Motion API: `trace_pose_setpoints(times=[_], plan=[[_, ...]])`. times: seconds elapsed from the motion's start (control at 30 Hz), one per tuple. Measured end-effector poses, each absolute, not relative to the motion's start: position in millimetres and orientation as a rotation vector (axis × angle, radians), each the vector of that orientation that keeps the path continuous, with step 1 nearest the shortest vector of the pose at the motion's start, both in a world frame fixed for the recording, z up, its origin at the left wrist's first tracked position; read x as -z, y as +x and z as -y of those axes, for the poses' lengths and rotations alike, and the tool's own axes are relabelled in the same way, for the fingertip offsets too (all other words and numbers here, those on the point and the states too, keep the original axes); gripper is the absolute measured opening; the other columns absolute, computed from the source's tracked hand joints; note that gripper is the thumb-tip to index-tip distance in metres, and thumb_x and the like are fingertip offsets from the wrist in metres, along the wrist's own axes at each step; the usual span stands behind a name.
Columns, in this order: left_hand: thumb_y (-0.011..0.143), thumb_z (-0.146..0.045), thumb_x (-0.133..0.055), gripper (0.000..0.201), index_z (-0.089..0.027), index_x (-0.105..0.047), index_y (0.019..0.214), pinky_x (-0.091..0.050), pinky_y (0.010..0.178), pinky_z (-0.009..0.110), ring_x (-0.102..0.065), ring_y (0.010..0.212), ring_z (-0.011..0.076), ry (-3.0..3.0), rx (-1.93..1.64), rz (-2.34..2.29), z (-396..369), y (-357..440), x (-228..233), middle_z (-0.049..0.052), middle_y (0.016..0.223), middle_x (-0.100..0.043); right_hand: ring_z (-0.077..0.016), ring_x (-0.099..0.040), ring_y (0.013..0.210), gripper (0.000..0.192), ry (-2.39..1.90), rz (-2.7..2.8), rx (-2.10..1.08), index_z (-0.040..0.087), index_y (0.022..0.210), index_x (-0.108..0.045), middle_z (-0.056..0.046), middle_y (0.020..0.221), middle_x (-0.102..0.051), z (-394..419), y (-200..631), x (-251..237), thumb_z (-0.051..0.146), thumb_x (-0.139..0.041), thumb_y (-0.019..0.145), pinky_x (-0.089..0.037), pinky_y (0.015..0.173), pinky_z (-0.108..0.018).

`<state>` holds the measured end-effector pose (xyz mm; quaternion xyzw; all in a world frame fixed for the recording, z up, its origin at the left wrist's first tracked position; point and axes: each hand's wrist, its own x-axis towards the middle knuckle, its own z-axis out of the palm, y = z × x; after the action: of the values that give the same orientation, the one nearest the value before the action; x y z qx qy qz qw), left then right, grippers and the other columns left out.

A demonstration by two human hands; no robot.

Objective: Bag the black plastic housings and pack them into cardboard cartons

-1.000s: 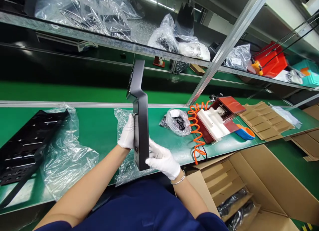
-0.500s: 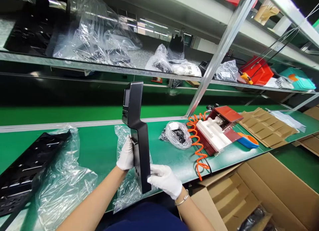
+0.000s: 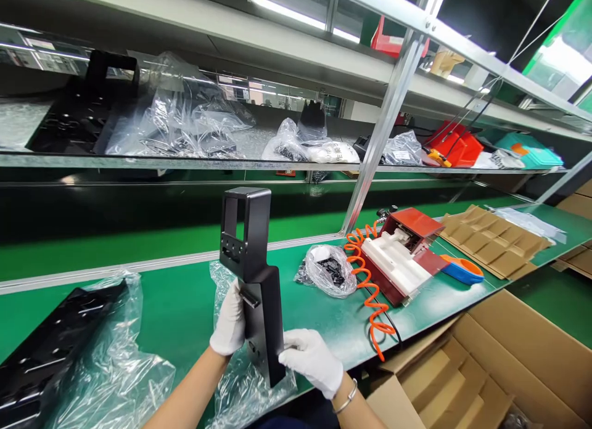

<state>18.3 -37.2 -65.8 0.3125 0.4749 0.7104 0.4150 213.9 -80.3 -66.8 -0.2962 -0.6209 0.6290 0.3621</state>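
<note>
Between my hands stands a black housing, roughly upright, with a rectangular window and small cutouts in its upper part. My left hand, in a white glove, is closed on its left side below the step; some of the fingers are hidden behind it. My right hand, gloved too, pinches the lower right edge between thumb and fingers. Under the housing a clear plastic bag lies on the green bench. To the left, a long black panel rests partly on another clear plastic sheet.
Right of my hands are a bag of small black parts, a coiled orange hose and a red and white machine. An open cardboard box stands at the bench's front right. A metal shelf crosses above with bagged parts.
The housing has turned so its windowed front now shows more. My view has tilted upward, so hands and bench appear lower. Both hands keep their hold.
</note>
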Motion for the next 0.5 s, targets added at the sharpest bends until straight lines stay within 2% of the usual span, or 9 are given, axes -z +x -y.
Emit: trace_pose_setpoints(times=[0.07, 0.13, 0.23, 0.33, 0.5], plan=[[0.064, -0.087, -0.058, 0.075, -0.026, -0.068, 0.109, -0.046, 0.112, 0.044, -0.058, 0.128, 0.0296, 0.822, -1.842, -1.173, 38.2, 17.7, 58.6, 0.005, 0.12, -0.072, -0.0224, -0.071, 0.087, 0.027, -0.73, 1.586, -1.592, 0.025, 0.094, -0.079, -0.003, 0.09, -0.077, 78.1, 214.1, 66.2, 0.045, -0.076, 0.076, -0.056, 0.088, -0.036], [0.064, -0.084, -0.061, 0.072, -0.025, -0.068, 0.105, -0.048, 0.109, 0.042, -0.062, 0.121, 0.0297, 0.914, -1.899, -1.199, 39.4, 14.7, 50.6, 0.007, 0.115, -0.073, -0.0254, -0.07, 0.106, 0.037, -0.713, 1.545, -1.517, 0.027, 0.111, -0.076, -0.005, 0.11, -0.076, 73.9, 215.9, 64.8, 0.046, -0.073, 0.08, -0.052, 0.101, -0.042], [0.057, -0.081, -0.07, 0.07, -0.024, -0.066, 0.096, -0.055, 0.095, 0.042, -0.069, 0.097, 0.0284, 1.053, -1.981, -1.287, 42.5, 6.2, 42.3, 0.007, 0.095, -0.074, -0.0279, -0.061, 0.126, 0.051, -0.807, 1.486, -1.38, 0.03, 0.13, -0.066, -0.008, 0.136, -0.065, 64.5, 223.0, 62.2, 0.047, -0.073, 0.082, -0.046, 0.111, -0.049], [0.049, -0.072, -0.079, 0.063, -0.023, -0.065, 0.085, -0.058, 0.071, 0.04, -0.066, 0.072, 0.0252, 1.167, -1.959, -1.332, 47.6, -4.6, 38.3, 0.004, 0.076, -0.069, -0.0291, -0.06, 0.128, 0.054, -0.863, 1.436, -1.32, 0.03, 0.132, -0.064, -0.01, 0.139, -0.062, 55.0, 233.6, 57.3, 0.049, -0.073, 0.082, -0.047, 0.11, -0.051], [0.047, -0.049, -0.084, 0.036, -0.023, -0.067, 0.065, -0.051, 0.05, 0.036, -0.06, 0.056, 0.0241, 1.434, -1.637, -1.315, 55.6, -17.1, 24.9, 0.003, 0.058, -0.06, -0.029, -0.063, 0.124, 0.055, -0.81, 1.31, -1.26, 0.029, 0.128, -0.066, -0.01, 0.139, -0.063, 46.4, 251.1, 38.1, 0.048, -0.079, 0.078, -0.047, 0.109, -0.054]])
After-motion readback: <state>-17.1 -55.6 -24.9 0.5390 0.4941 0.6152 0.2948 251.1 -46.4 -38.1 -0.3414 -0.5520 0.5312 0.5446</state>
